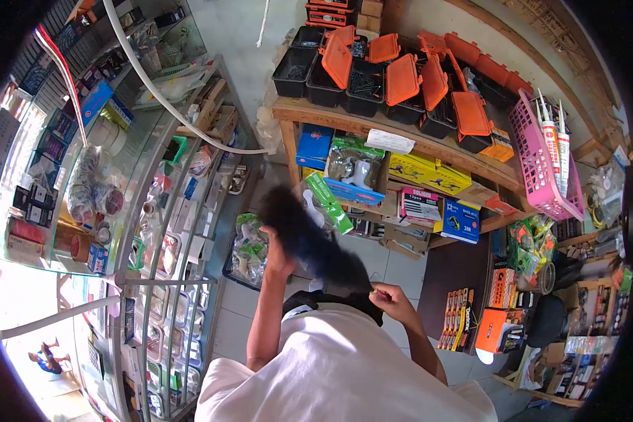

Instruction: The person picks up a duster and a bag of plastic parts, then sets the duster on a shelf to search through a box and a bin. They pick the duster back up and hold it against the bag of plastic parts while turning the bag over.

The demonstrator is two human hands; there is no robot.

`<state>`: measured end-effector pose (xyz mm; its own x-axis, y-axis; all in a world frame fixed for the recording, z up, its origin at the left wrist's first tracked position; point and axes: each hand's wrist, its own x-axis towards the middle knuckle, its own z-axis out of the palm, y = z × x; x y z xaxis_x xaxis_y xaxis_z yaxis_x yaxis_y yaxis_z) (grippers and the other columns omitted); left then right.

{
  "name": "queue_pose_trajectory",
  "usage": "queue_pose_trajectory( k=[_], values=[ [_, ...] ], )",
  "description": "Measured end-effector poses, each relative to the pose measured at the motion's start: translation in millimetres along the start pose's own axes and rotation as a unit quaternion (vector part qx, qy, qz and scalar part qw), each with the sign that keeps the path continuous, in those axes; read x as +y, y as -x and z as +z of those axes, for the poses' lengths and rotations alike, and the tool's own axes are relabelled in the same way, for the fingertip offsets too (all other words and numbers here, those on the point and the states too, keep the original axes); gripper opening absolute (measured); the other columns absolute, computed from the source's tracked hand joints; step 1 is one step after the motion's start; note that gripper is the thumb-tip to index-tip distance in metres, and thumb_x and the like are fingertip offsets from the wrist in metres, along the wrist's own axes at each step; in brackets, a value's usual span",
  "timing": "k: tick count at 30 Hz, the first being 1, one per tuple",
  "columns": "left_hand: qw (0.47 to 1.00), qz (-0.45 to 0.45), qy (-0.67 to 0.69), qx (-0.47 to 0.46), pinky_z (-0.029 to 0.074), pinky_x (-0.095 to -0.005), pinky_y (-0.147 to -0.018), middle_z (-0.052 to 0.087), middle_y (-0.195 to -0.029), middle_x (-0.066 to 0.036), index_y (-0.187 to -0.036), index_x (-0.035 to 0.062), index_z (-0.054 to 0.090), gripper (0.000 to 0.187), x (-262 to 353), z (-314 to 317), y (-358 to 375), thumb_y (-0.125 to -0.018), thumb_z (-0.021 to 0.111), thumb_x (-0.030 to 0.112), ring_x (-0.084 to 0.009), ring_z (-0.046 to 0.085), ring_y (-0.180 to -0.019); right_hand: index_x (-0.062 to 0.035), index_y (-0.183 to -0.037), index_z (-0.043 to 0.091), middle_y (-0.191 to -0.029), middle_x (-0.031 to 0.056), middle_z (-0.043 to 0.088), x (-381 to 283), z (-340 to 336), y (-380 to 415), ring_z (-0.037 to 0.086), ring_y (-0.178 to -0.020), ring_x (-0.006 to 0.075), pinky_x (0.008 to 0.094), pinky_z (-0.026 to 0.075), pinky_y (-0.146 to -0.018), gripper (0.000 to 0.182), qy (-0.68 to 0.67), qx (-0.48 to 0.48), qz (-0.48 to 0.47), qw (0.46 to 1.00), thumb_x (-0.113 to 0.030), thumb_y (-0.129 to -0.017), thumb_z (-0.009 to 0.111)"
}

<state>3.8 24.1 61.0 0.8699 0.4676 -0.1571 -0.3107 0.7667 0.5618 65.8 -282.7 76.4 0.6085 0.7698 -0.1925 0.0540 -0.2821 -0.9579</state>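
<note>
Black and blurred, a long, fuzzy-looking object [315,243] slants in front of the wooden shelf [401,151], between the hands of the person in the white shirt [352,366]. From where I stand, the left hand [281,257] is up against its upper part; those fingers run behind the dark blur, so I can't tell whether they close on it. The right hand [394,302] is at the lower end, fingers curled in and gripping that tip.

Along the shelf's top sit black bins [364,88] with orange lids [402,79], several tipped open, and a pink basket [531,151] stands at its right end, holding white tubes [551,151]. Under the top board are yellow boxes [429,172] and a blue 3M box [458,221]. A green-and-white packet [328,204] leans at the shelf's lower left front. Left of the shelf runs a glass case [137,172] full of small goods, with a tray of bagged items [247,250] on the floor [235,323] between the two.
</note>
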Motion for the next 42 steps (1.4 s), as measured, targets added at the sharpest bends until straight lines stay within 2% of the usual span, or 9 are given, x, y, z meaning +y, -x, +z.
queue_pose_trajectory(
  k=[4, 10, 12, 16, 18, 20, 33, 39, 42],
  values=[
    [1.0, 0.017, -0.018, -0.003, 0.03, -0.0413, -0.109, 0.041, -0.142, -0.007, -0.145, 0.0101, 0.03, 0.094, 2, -3, -1, -0.08, 0.025, 0.078, -0.0248, 0.04, -0.129, 0.0008, -0.088, 0.056, -0.064, -0.007, 0.038, -23, 0, -3, 0.034, -0.06, 0.0037, 0.0224, 0.031, -0.053, 0.02, -0.022, -0.063, 0.049, 0.997, -0.018, -0.09, 0.064],
    [0.877, -0.061, 0.336, -0.338, 0.03, -0.0437, -0.109, 0.049, -0.136, -0.009, -0.142, 0.0096, 0.034, 0.095, 3, -17, -9, -0.079, 0.025, 0.081, -0.0244, 0.047, -0.123, 0.0001, -0.081, 0.052, -0.063, -0.0055, 0.039, -27, 0, -8, 0.033, -0.06, 0.0048, 0.0234, 0.03, -0.052, 0.022, 0.022, -0.075, 0.03, 0.997, -0.017, -0.089, 0.065],
    [0.982, 0.024, 0.042, -0.183, 0.031, -0.0428, -0.107, 0.05, -0.134, -0.007, -0.14, 0.0098, 0.037, 0.094, 10, 7, 0, -0.079, 0.027, 0.081, -0.0232, 0.049, -0.12, 0.0, -0.079, 0.05, -0.062, -0.0051, 0.037, -30, 0, -8, 0.032, -0.06, 0.0052, 0.0243, 0.03, -0.051, 0.024, 0.036, -0.054, 0.002, 0.998, -0.017, -0.089, 0.064],
    [0.998, 0.019, 0.045, 0.028, 0.031, -0.0441, -0.108, 0.044, -0.14, -0.004, -0.144, 0.011, 0.032, 0.093, 15, 18, 4, -0.081, 0.027, 0.079, -0.0232, 0.042, -0.127, 0.0001, -0.079, 0.05, -0.062, -0.0049, 0.036, -26, 3, -8, 0.032, -0.059, 0.0052, 0.0248, 0.029, -0.051, 0.024, 0.02, -0.064, 0.012, 0.998, -0.016, -0.089, 0.064],
    [0.97, 0.007, 0.18, -0.166, 0.033, -0.0436, -0.107, 0.044, -0.139, -0.004, -0.143, 0.0122, 0.034, 0.092, 1, -26, -7, -0.08, 0.027, 0.079, -0.023, 0.043, -0.127, 0.0001, -0.079, 0.049, -0.062, -0.0047, 0.035, -27, 2, -7, 0.032, -0.059, 0.0052, 0.0253, 0.029, -0.05, 0.024, 0.027, -0.071, 0.035, 0.996, -0.016, -0.09, 0.063],
    [0.993, 0.003, 0.109, 0.037, 0.032, -0.0448, -0.106, 0.05, -0.134, -0.004, -0.14, 0.0136, 0.04, 0.091, 13, 14, 4, -0.08, 0.027, 0.081, -0.0251, 0.047, -0.122, 0.002, -0.085, 0.053, -0.062, -0.0026, 0.039, -26, 3, -9, 0.034, -0.06, 0.006, 0.0256, 0.032, -0.052, 0.025, 0.03, -0.053, 0.023, 0.998, -0.02, -0.089, 0.064],
    [0.975, 0.035, 0.219, -0.004, 0.02, -0.047, -0.113, 0.036, -0.147, -0.009, -0.145, 0.0097, 0.032, 0.104, 17, 15, 1, -0.073, 0.036, 0.085, -0.028, 0.032, -0.136, 0.0041, -0.107, 0.06, -0.065, -0.0002, 0.048, -35, 10, -4, 0.043, -0.061, 0.008, 0.0264, 0.038, -0.056, 0.036, 0.032, -0.049, 0.066, 0.996, -0.027, -0.089, 0.064],
    [0.978, 0.167, 0.113, 0.054, 0.021, -0.0489, -0.113, 0.033, -0.149, -0.005, -0.147, 0.0134, 0.029, 0.101, 18, 16, -4, -0.075, 0.03, 0.085, -0.0278, 0.035, -0.134, 0.004, -0.101, 0.061, -0.064, -0.0038, 0.045, -32, 10, -6, 0.039, -0.06, 0.004, 0.0235, 0.034, -0.053, 0.028, 0.0, -0.074, 0.078, 0.994, -0.021, -0.089, 0.065],
    [0.979, 0.088, 0.183, 0.026, 0.022, -0.0475, -0.113, 0.032, -0.149, -0.005, -0.147, 0.0156, 0.028, 0.097, 22, 20, 3, -0.078, 0.027, 0.083, -0.0268, 0.034, -0.134, 0.0012, -0.086, 0.055, -0.063, -0.0018, 0.041, -34, 10, -10, 0.037, -0.061, 0.0065, 0.0263, 0.035, -0.054, 0.025, 0.017, -0.089, 0.071, 0.993, -0.023, -0.09, 0.062]
  ],
)
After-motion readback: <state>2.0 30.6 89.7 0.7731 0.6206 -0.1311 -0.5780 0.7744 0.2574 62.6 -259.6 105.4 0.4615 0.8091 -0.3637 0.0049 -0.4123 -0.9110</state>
